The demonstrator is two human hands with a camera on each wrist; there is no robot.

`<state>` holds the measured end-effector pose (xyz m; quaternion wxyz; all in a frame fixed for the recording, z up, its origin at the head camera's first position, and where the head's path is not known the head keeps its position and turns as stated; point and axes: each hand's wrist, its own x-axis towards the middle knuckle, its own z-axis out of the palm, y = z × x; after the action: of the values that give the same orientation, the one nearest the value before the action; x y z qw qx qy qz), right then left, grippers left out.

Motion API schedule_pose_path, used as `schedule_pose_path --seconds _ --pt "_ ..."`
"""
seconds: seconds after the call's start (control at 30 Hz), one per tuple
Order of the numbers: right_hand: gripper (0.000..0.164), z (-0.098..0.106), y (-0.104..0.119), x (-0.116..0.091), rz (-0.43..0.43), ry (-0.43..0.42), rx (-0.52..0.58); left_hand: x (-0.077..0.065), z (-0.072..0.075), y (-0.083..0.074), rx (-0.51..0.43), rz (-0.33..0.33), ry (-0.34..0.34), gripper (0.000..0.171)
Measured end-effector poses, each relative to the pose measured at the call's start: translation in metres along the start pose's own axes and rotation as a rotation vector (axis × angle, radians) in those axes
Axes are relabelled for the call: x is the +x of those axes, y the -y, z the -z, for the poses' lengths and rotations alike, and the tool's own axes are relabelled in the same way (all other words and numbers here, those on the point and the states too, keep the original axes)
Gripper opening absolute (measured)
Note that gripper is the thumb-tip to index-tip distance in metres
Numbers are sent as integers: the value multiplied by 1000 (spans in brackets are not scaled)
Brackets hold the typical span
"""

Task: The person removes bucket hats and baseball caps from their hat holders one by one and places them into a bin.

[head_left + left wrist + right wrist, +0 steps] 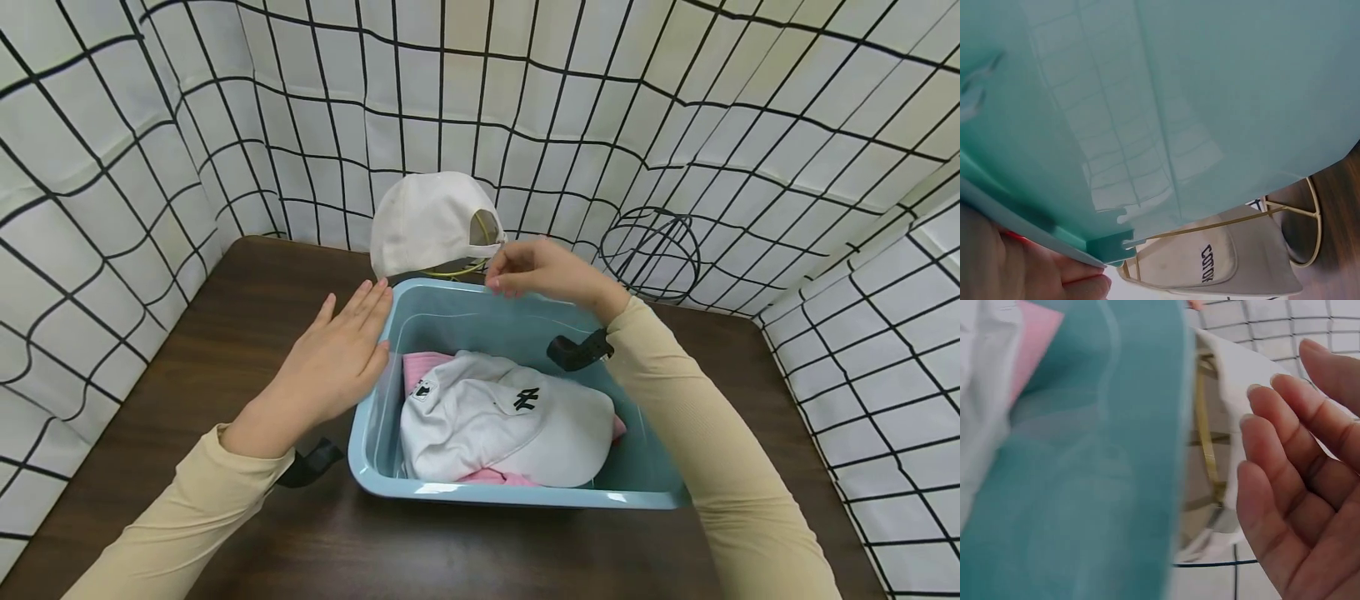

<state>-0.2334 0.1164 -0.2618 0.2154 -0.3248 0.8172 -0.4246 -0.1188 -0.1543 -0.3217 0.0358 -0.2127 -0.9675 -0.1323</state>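
A light blue plastic basin (517, 493) stands on the table, with a white baseball cap (570, 417) bearing a black logo lying in it on top of pink cloth (423, 367). My left hand (330, 367) is at the basin's left rim, palm down with fingers extended; the left wrist view shows its fingers along the rim. Over the back rim is my right hand (551, 271), fingers loosely bent and nothing between them. Just behind that rim, a second white cap (427, 212) sits on a gold wire stand (1317, 219), close to the right fingertips.
At the back right, a black wire stand (651, 254) is near the wall. White cloth with a black grid (480, 108) encloses the dark wood table (247, 333) at the back and sides. A dark strap piece (577, 352) projects from the right wrist over the basin.
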Motion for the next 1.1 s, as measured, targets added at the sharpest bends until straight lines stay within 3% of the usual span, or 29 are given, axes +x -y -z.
schedule_pose_path --seconds 0.2,0.5,1.1 --pt "14 15 10 9 20 -147 -7 -1 0 0 -1 2 -3 60" --pt "20 30 22 34 -21 -332 -34 -1 0 0 -11 4 -4 61" --pt "20 29 37 83 -96 -506 -196 -2 -2 2 1 8 -5 61"
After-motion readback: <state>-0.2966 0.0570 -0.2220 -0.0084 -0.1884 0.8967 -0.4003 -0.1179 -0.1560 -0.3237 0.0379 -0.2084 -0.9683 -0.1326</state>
